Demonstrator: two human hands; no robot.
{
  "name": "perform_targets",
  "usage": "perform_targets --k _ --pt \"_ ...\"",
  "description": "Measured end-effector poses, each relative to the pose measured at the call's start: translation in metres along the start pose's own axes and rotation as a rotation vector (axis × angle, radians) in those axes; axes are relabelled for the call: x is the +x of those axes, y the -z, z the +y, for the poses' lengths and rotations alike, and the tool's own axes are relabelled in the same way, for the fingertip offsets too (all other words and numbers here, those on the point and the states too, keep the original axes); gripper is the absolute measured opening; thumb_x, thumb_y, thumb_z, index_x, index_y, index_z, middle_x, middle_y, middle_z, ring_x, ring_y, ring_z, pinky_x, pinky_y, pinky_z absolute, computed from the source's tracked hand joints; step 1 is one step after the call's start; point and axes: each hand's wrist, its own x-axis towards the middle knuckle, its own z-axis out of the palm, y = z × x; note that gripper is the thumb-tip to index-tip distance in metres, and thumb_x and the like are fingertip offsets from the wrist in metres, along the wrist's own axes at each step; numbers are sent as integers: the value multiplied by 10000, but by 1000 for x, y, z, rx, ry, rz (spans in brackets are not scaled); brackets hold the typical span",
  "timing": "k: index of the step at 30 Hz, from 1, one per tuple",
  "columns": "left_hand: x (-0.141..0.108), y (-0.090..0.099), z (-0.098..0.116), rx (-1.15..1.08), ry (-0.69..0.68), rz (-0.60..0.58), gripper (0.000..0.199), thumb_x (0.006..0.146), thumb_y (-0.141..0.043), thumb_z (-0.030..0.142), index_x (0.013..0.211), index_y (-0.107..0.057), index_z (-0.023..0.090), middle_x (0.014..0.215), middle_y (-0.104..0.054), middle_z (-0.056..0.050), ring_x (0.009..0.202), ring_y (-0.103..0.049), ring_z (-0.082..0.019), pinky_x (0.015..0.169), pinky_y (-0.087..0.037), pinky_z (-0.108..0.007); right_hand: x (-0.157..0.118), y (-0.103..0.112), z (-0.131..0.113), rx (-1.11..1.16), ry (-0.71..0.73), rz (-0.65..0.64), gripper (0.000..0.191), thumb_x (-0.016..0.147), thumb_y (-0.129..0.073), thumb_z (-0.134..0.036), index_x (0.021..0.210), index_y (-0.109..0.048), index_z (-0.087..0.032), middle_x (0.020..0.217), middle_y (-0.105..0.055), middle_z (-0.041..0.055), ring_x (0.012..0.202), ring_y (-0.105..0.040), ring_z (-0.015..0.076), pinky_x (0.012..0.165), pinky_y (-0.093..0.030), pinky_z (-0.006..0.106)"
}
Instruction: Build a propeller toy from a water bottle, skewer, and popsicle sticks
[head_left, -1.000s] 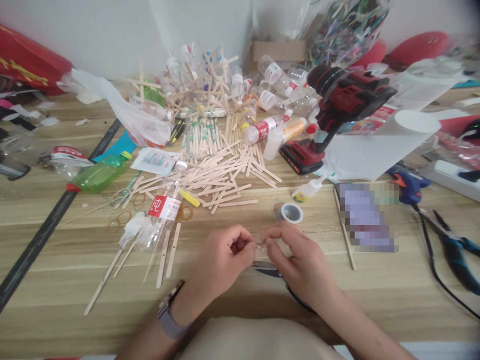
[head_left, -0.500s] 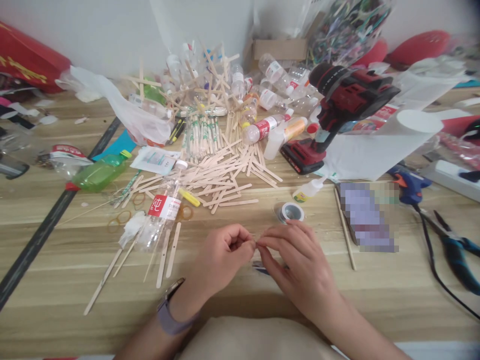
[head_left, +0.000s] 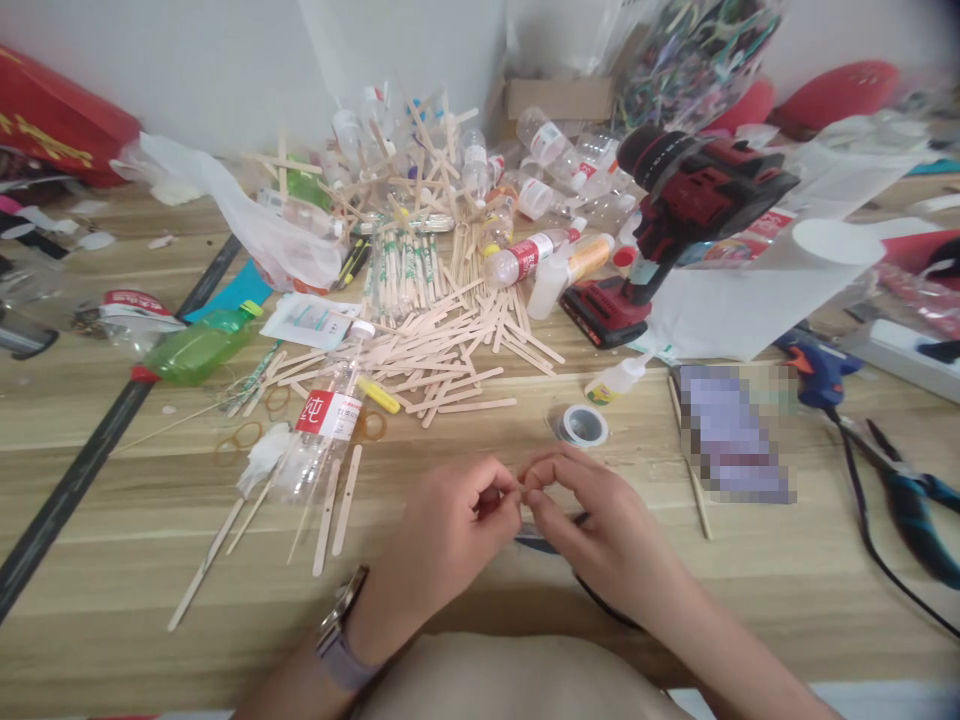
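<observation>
Close to the table's front edge, my left hand (head_left: 469, 515) and my right hand (head_left: 600, 510) meet fingertip to fingertip. Both are pinched closed; whatever lies between the fingers is too small or hidden to name. Beneath my right hand a dark blue object (head_left: 541, 541) shows in part, with a black strip near it. A grey tape roll (head_left: 584, 426) stands just beyond my right hand. Left of my left hand lie two craft sticks with small holes (head_left: 346, 500) and a clear bottle with a red label (head_left: 327, 414).
A heap of craft sticks (head_left: 450, 350) spreads across the middle, with plastic bottles (head_left: 547, 140) behind. To the right are a red drill (head_left: 675, 220), a small glue bottle (head_left: 615, 380), a blurred phone (head_left: 735, 430), a glue gun (head_left: 817, 370) and pliers (head_left: 915, 510). A green bottle (head_left: 202, 345) lies left.
Both hands have shifted slightly to the right, still pinched together. My right fingers have curled in more, and more of the tape roll and the black strip now shows.
</observation>
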Motion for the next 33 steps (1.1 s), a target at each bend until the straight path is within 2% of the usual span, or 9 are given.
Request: perform_targets --k 2,4,8,10,15,19,24,27,33 --pt "0 1 0 3 12 2 112 813 -531 163 712 -579 180 576 -502 71 540 -444 -74 529 -328 -195 1 6 -2 153 -142 -72 188 854 -479 -160 686 -537 -222 779 -677 22 697 -641 170 551 -464 253" --pt "1 2 -1 -17 34 1 116 821 -530 176 714 -575 181 562 -491 76 522 -429 -72 506 -313 -192 1 10 -3 209 -201 -51 201 873 -467 -191 688 -538 -225 820 -686 29 718 -648 175 548 -469 252" --pt "3 4 -1 -59 72 -8 126 834 -541 207 713 -567 182 558 -494 77 520 -429 -72 490 -308 -187 -4 10 1 84 -62 74 46 863 -573 -210 863 -613 -233 894 -689 44 827 -661 200 688 -518 293" --pt "3 4 -1 -66 79 -11 130 840 -543 216 717 -569 182 569 -505 74 531 -440 -74 496 -317 -185 -6 8 3 16 26 77 84 857 -620 -201 932 -629 -236 921 -685 49 862 -658 205 745 -524 313" --pt "1 4 0 -57 67 -23 130 859 -537 229 750 -592 185 597 -539 65 550 -467 -79 519 -343 -189 -8 3 4 2 11 8 146 917 -514 -133 822 -581 -222 754 -617 12 647 -587 144 607 -500 257" --pt "-1 2 1 -26 43 -6 129 867 -536 227 760 -599 190 611 -563 61 559 -484 -82 540 -360 -193 -8 0 4 -3 -11 36 166 925 -471 -131 808 -553 -215 726 -613 7 645 -586 142 582 -476 245" --pt "-2 1 0 -16 33 20 134 878 -530 238 773 -601 196 627 -589 55 568 -508 -88 543 -371 -196 -12 -1 3 31 -120 -1 105 906 -541 -197 895 -641 -227 749 -682 1 663 -633 147 594 -484 243" --pt "-3 1 0 -12 42 34 119 873 -534 225 784 -610 204 648 -615 56 567 -516 -86 539 -373 -195 -13 -1 1 95 -196 -37 109 874 -573 -203 861 -672 -246 709 -694 -15 646 -648 148 608 -490 247" --pt "-4 -1 1 5 38 35 106 855 -547 210 786 -627 207 685 -660 44 603 -549 -96 575 -391 -206 -10 -2 -4 439 -473 -101 156 865 -565 -345 786 -607 -218 665 -709 19 640 -693 171 604 -532 263"
